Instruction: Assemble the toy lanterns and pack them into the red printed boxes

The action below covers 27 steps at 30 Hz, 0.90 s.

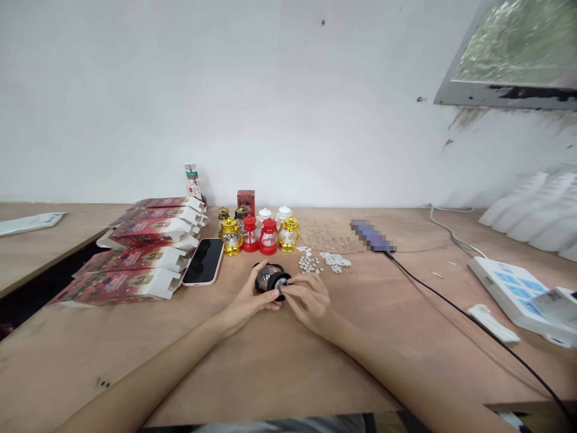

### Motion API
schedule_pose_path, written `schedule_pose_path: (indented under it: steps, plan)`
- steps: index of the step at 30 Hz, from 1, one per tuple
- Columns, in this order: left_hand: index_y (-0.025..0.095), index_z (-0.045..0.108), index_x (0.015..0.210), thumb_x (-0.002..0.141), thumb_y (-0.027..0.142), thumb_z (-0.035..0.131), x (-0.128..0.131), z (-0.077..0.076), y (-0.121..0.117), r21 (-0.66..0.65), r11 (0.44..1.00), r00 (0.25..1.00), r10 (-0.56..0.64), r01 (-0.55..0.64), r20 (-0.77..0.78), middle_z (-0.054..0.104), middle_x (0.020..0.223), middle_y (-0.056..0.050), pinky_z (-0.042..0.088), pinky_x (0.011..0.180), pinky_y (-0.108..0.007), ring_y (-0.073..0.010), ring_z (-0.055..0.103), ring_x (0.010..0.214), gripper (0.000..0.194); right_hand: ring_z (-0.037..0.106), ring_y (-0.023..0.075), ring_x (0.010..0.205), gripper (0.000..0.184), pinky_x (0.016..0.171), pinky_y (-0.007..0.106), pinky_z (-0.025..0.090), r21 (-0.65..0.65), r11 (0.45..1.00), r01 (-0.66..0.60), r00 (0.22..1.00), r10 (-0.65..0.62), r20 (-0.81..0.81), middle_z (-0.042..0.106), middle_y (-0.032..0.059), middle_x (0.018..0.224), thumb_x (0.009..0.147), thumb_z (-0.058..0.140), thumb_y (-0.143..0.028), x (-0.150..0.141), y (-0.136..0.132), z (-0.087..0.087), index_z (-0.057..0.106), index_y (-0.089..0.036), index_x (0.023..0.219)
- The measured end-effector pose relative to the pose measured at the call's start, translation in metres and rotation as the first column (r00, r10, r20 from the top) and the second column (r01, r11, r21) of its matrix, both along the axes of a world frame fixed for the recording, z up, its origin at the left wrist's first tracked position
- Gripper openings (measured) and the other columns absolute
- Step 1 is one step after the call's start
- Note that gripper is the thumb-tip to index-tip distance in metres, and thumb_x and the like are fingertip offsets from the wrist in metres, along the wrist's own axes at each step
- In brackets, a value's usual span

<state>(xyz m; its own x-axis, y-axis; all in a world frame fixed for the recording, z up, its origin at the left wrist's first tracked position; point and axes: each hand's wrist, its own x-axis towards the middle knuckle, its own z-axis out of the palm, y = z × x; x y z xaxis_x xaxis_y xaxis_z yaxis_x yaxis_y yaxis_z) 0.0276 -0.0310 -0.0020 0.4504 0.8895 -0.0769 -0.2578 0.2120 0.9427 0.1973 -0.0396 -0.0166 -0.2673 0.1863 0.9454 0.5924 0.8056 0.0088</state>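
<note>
My left hand [249,304] is wrapped around a small black lantern [265,277] with a clear globe, tipped so its round base faces me and to the right. The fingertips of my right hand [311,300] are pinched together at that base; whether a small part sits between them is hidden. Just beyond my hands lie loose coin-like discs [308,263] and a pile of small white plastic pieces [335,261]. Behind the held lantern stand more small lanterns: gold [231,239], red [268,238], white [284,211] and black [223,214].
Flattened red printed boxes [135,282] overlap at left beside a phone [204,262]. Thin wire handles [333,243] lie beyond the discs. A purple device [373,236] trails a black cable [433,297] toward a white keypad device [518,291]. White foam sleeves [536,210] lean at far right.
</note>
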Motion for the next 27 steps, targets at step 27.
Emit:
schedule_pose_path:
  steps: [27]
  plan:
    - [0.026,0.051,0.104,0.081,0.033,0.054,-0.002,0.01,0.01,-0.253,0.944,0.946,0.262,-0.211,0.19,0.06,0.092,0.0,0.046,0.049,-0.022,-0.0112,0.058,0.059,0.024,0.057,0.0271,0.083,0.025,0.074,0.04,0.043,-0.323,0.856,0.403,0.905,-0.319,0.282,0.067,0.0055,0.073,0.068,0.055,-0.004,0.037,0.036,-0.019,0.055,-0.021,0.087]
